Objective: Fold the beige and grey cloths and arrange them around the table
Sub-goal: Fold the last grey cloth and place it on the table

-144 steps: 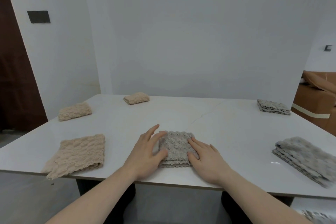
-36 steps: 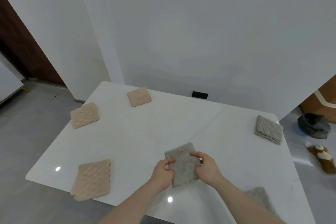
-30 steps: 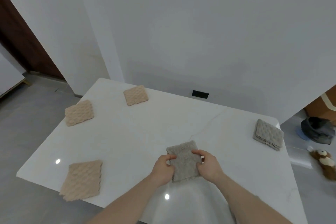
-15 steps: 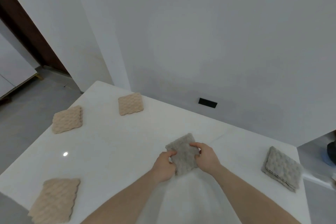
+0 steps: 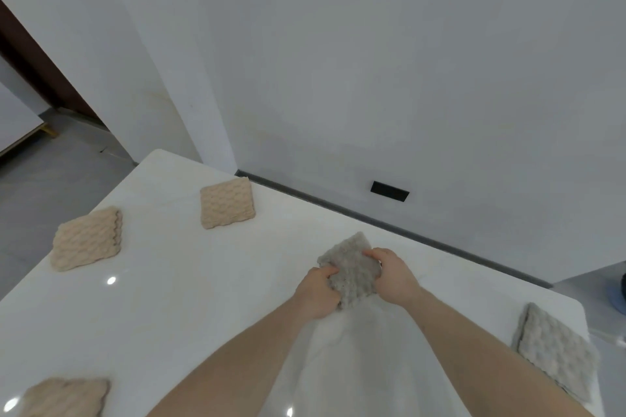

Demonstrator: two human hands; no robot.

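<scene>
Over the white tabletop (image 5: 162, 308), toward its far edge, I see my left hand (image 5: 316, 293) and right hand (image 5: 393, 276) both gripping the folded grey cloth (image 5: 352, 269) by its sides. Three beige cloths (image 5: 226, 202) lie left; another grey cloth (image 5: 555, 347) lies right.

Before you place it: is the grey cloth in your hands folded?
Folded: the grey cloth is a small thick square, pinched by left hand and right hand.
</scene>
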